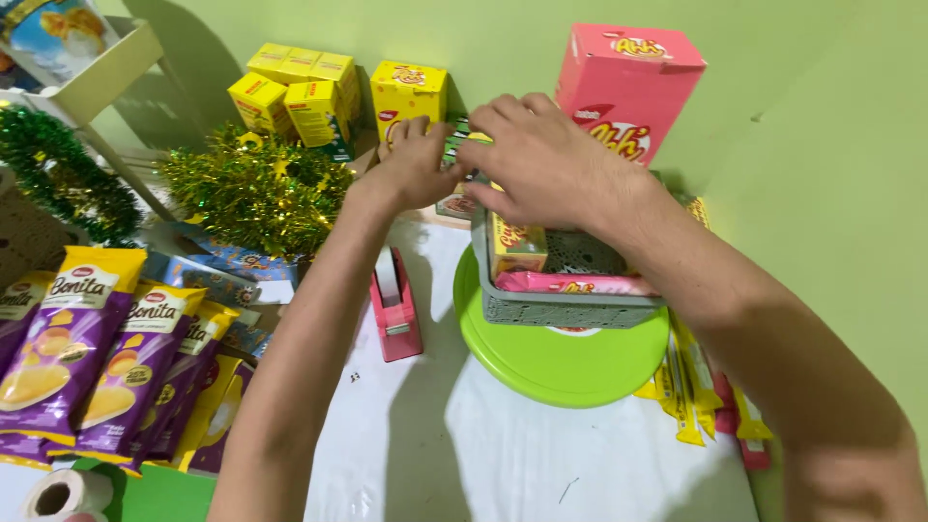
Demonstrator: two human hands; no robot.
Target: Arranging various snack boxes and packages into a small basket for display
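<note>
My left hand point(414, 159) and my right hand point(541, 159) meet above the far side of a grey basket point(570, 309). Together they grip a small green-and-white packet point(452, 145), mostly hidden by the fingers. The basket stands on a lime green round plate point(565, 372) and holds a yellow snack box point(515, 246) and a flat pink packet point(575, 283). A tall pink box point(628, 87) stands behind the basket against the wall.
A pink tape dispenser point(396, 309) lies left of the plate on the white cloth. Purple chip bags point(87, 348) lie at the left, gold tinsel point(256, 188) and small yellow boxes point(300, 97) behind. Yellow sachets point(691, 396) lie right of the plate. A tape roll point(68, 493) sits bottom left.
</note>
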